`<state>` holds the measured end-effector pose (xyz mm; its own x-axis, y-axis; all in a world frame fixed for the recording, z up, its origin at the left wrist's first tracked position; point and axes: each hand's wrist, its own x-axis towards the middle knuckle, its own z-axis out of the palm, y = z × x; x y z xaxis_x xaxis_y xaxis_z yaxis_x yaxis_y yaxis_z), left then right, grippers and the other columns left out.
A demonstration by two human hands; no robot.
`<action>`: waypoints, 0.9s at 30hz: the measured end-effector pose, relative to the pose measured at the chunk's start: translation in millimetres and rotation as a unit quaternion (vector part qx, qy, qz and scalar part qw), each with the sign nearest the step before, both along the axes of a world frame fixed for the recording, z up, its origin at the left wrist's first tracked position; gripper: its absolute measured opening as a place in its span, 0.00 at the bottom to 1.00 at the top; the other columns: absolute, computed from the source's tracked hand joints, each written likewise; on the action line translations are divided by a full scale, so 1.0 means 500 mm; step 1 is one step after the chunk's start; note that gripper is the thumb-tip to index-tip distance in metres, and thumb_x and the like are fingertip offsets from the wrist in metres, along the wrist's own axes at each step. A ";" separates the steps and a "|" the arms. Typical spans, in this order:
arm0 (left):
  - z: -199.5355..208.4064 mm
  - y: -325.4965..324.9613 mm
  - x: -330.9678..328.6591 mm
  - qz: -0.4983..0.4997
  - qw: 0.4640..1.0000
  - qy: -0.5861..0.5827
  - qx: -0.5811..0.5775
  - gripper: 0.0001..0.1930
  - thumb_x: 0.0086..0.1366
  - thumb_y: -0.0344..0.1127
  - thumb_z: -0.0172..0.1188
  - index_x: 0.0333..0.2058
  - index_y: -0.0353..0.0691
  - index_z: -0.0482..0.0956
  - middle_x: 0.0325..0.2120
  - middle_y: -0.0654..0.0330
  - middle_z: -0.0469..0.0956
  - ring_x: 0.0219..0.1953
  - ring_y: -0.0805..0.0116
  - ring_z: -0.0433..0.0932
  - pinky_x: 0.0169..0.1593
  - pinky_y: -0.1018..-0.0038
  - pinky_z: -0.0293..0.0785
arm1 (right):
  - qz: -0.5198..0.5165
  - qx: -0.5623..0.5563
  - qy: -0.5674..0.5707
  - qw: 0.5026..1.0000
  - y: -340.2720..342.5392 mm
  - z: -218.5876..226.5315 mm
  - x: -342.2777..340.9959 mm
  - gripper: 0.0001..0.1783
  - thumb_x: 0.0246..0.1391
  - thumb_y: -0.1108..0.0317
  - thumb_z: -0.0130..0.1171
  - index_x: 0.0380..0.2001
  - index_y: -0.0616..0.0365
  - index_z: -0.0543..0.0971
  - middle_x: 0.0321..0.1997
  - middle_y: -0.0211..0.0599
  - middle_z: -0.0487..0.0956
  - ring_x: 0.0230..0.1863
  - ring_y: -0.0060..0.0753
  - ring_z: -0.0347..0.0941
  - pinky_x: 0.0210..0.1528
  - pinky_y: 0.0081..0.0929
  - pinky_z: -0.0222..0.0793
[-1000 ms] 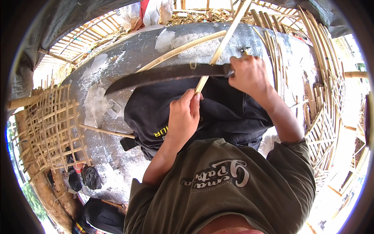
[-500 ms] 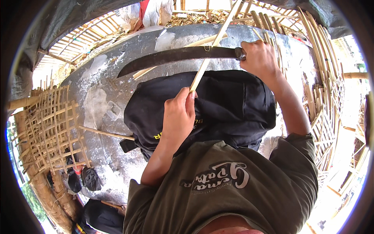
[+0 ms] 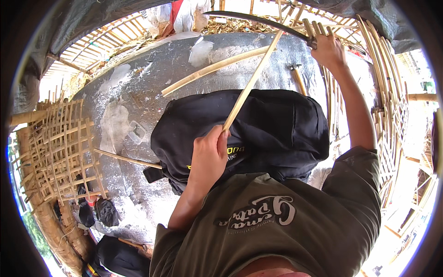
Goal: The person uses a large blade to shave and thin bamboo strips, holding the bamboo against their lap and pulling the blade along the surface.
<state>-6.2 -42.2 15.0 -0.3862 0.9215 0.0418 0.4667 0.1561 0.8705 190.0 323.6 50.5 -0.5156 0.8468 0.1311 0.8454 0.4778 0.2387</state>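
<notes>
My left hand (image 3: pixel 207 154) pinches the near end of a long, pale bamboo strip (image 3: pixel 251 85), which slants up and away to the right. My right hand (image 3: pixel 328 50) is closed round the handle of a machete (image 3: pixel 260 20). Its dark, curved blade points left and crosses the far part of the strip; whether they touch I cannot tell. Under the strip, a black cloth garment with yellow lettering (image 3: pixel 277 115) covers my lap. A second split bamboo piece (image 3: pixel 217 69) lies on the silvery sheet (image 3: pixel 138 74) beyond my lap.
A hammer (image 3: pixel 299 78) lies beyond my lap at the right. Bamboo strips (image 3: pixel 383 74) stand bunched along the right side. At the left is a woven bamboo lattice (image 3: pixel 64 147), with dark bags (image 3: pixel 107 212) below it. Shavings (image 3: pixel 230 27) lie along the far edge.
My right hand has carried the machete away from me, toward the strip's far end. My left hand has drawn slightly nearer with the strip. The hammer has come into sight.
</notes>
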 end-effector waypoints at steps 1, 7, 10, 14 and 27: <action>-0.009 0.003 0.002 -0.001 1.000 -0.001 0.014 0.07 0.70 0.28 0.52 0.32 0.32 0.75 0.14 0.53 0.67 0.12 0.62 0.66 0.22 0.69 0.63 | 0.036 0.059 0.013 0.998 0.010 -0.015 0.016 0.17 0.45 0.66 0.60 0.42 0.54 0.82 0.42 0.49 0.83 0.49 0.49 0.81 0.54 0.45 0.76; -0.041 0.015 -0.007 0.018 1.000 0.023 0.009 0.07 0.70 0.27 0.52 0.33 0.31 0.75 0.18 0.47 0.72 0.17 0.47 0.72 0.23 0.65 0.66 | -0.065 -0.128 0.040 0.989 -0.006 -0.008 -0.021 0.18 0.46 0.67 0.58 0.42 0.55 0.82 0.42 0.51 0.83 0.47 0.53 0.80 0.52 0.47 0.75; -0.041 0.033 -0.009 0.017 0.999 0.039 -0.029 0.06 0.70 0.27 0.53 0.32 0.31 0.74 0.20 0.44 0.75 0.22 0.43 0.74 0.25 0.63 0.68 | -0.030 -0.153 0.113 0.981 -0.048 -0.017 -0.019 0.13 0.47 0.67 0.57 0.36 0.56 0.83 0.37 0.53 0.83 0.41 0.56 0.81 0.48 0.47 0.76; -0.048 0.052 -0.003 0.026 0.997 0.070 -0.018 0.05 0.69 0.27 0.53 0.33 0.31 0.73 0.21 0.43 0.75 0.24 0.41 0.75 0.26 0.60 0.68 | 0.059 -0.173 0.118 0.976 -0.165 -0.020 -0.064 0.11 0.45 0.68 0.57 0.32 0.54 0.84 0.29 0.51 0.82 0.36 0.55 0.81 0.44 0.45 0.78; -0.015 0.018 0.007 0.053 0.989 0.130 -0.043 0.04 0.69 0.28 0.54 0.39 0.32 0.74 0.27 0.44 0.77 0.31 0.38 0.76 0.29 0.55 0.68 | 0.056 -0.126 0.042 0.990 -0.148 -0.025 -0.081 0.13 0.45 0.64 0.62 0.35 0.57 0.83 0.35 0.53 0.82 0.40 0.53 0.82 0.46 0.44 0.78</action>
